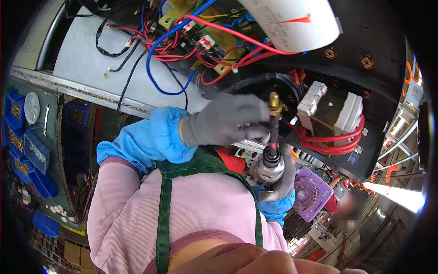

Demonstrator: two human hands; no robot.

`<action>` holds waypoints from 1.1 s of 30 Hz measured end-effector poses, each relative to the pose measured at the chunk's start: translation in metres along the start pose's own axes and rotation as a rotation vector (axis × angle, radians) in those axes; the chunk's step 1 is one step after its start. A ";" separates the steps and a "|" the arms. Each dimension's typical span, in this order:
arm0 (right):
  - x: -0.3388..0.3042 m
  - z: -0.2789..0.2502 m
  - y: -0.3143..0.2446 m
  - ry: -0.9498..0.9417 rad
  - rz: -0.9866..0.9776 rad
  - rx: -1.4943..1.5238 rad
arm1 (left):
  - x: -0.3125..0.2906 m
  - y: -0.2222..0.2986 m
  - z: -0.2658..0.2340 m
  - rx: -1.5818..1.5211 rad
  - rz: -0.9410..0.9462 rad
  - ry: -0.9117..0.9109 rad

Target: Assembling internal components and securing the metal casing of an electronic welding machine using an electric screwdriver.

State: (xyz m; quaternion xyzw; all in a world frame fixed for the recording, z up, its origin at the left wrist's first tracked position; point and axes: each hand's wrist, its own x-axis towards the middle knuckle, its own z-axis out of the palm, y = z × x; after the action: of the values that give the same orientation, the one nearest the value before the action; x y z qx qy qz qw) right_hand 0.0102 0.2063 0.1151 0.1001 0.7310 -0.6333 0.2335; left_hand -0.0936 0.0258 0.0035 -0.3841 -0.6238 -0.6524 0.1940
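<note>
Your right hand (285, 176) is wrapped around the body of the driver (270, 170), in front of the black casing (381, 61). That low grip probably keeps your fingers clear of the long shaft (273, 130), which points toward the top of the view with a brass piece (274, 105) at its end. Your left hand (223, 119) is half open beside that piece, fingers blurred, perhaps to steady or guide it; I cannot tell whether it grips anything. The red cables (329, 147) loop around the white blocks (311, 99), likely bundled to stay tidy. Small parts sit in blue bins (14, 110) at far left, presumably sorted for easy reach.
</note>
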 end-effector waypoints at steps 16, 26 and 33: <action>-0.009 -0.012 0.014 0.030 0.002 -0.047 | -0.110 0.002 -0.068 0.076 -0.622 -0.213; 0.008 0.019 0.000 0.138 -0.104 0.072 | -0.117 -0.002 -0.042 0.627 -0.754 -0.501; 0.013 0.020 -0.003 0.069 -0.141 0.021 | -0.096 -0.026 -0.012 0.706 -0.494 -0.590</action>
State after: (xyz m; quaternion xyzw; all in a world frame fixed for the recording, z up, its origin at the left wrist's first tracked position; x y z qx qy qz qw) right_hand 0.0021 0.1843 0.1103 0.0728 0.7371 -0.6520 0.1620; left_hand -0.0555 -0.0031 -0.0840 -0.3039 -0.9061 -0.2926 -0.0320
